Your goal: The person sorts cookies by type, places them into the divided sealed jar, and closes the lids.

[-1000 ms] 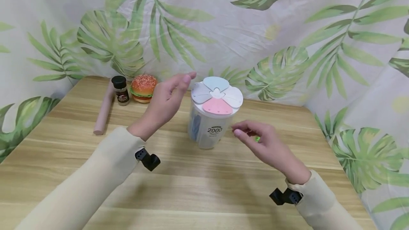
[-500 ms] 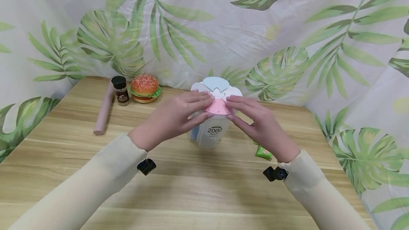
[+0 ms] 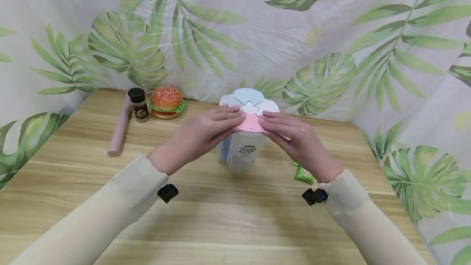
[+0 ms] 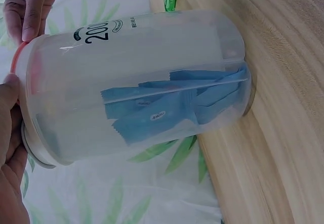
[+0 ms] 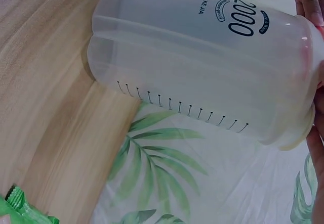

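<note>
A clear lobed storage canister (image 3: pixel 243 156) marked 2000 stands upright on the table. Its white lid (image 3: pixel 270 106) carries flap-like petals: a pale blue one at the back and a pink petal (image 3: pixel 251 124) at the front. My left hand (image 3: pixel 200 134) rests its fairly straight fingers on the lid's front left. From the other side, the fingers of my right hand (image 3: pixel 299 138) lie on the front right, across the pink petal's edge. Blue packets (image 4: pixel 152 107) show through the canister wall in the left wrist view. The thumbs are mostly hidden in the head view.
Small green packets (image 3: pixel 303 174) lie beneath the right wrist. At the back left are a toy hamburger (image 3: pixel 167 102), a black-capped spice jar (image 3: pixel 138 104) and a pinkish rod (image 3: pixel 119 128). A leaf-print cloth (image 3: pixel 206 32) hangs behind the wooden table (image 3: pixel 228 224).
Both hands came inward from either side of the canister onto its lid. Over the last half second the fingers settled lower on it, with thumbs drawn in. The canister stayed in place.
</note>
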Motion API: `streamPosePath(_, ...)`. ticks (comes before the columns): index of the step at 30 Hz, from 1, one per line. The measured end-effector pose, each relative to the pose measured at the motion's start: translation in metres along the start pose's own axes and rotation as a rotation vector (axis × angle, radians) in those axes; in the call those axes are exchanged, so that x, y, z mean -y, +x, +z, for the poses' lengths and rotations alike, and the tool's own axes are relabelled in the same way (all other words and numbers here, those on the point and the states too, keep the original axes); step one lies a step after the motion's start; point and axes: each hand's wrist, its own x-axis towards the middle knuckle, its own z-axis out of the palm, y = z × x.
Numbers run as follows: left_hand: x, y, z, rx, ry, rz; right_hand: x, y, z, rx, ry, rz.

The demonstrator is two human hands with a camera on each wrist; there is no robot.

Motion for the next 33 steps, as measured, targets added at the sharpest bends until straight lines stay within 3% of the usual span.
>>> streamPosePath(11, 0.0029, -0.0026, 0.0038, -0.007, -0.034, -0.015, -0.0071, -0.0012, 0.0022, -0.021, -0.004, -0.040)
streamPosePath(33, 0.0023, 0.0025, 0.0092, -0.093, -0.143, -0.092, -0.0076, 0.0074, -0.0034, -0.022, 0.098, 0.048)
